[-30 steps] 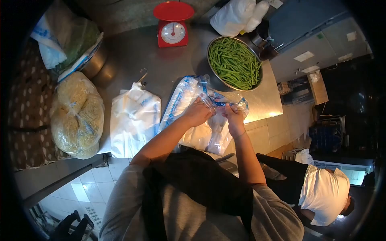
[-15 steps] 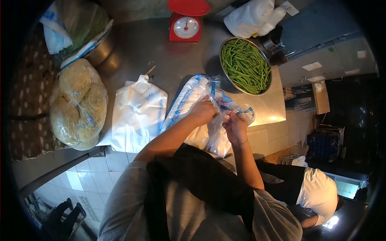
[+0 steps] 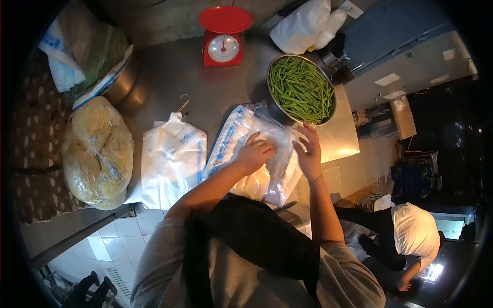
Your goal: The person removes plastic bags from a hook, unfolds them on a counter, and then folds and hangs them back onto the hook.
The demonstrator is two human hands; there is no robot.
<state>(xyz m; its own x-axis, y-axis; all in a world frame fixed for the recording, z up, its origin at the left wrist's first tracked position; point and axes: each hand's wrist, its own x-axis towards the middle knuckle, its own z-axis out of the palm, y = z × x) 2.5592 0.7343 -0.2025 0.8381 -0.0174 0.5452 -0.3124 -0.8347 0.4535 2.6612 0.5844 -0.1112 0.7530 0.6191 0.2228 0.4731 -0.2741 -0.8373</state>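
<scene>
Clear plastic bags (image 3: 280,177) lie in a pile on the metal table in front of me, on top of a blue-printed plastic packet (image 3: 228,134). My left hand (image 3: 255,155) rests on the clear plastic, its fingers loosely bent and apart. At the pile's right edge my right hand (image 3: 309,154) has its fingers spread and raised, close to the loose plastic. Whether its fingertips touch the film is hard to tell. Just beyond that hand stands a metal bowl (image 3: 334,110) full of green beans (image 3: 300,88).
A red dial scale (image 3: 222,49) stands at the back. White carrier bags (image 3: 173,159) on a metal hook lie to the left, beside a big clear bag of noodle-like strands (image 3: 97,154). White sacks (image 3: 300,28) sit behind the bowl. A person (image 3: 415,231) bends down at right.
My right hand has loosened its pinch on the crumpled plastic and spread its fingers. My left hand has come down flatter on the bags. The person at right has leaned further down.
</scene>
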